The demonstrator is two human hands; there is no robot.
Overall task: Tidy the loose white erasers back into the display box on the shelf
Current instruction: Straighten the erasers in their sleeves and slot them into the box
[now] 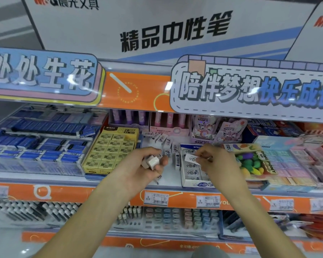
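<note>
A white and blue display box (pixel 189 183) stands on the shelf, with several white erasers lying flat inside. My right hand (pixel 215 161) hovers over the box and pinches one white eraser (pixel 189 157) by its end. My left hand (pixel 147 164) is left of the box, closed around a small bunch of white erasers (pixel 153 162). Several loose white erasers (pixel 166 144) lie scattered on the shelf behind and between my hands, some standing on edge.
A yellow 2B eraser box (pixel 110 151) sits to the left, with blue eraser packs (pixel 35 146) beyond it. A box of vegetable-shaped erasers (pixel 254 162) is on the right. Price tags (pixel 156 199) line the orange shelf edge. A signboard overhangs the shelf.
</note>
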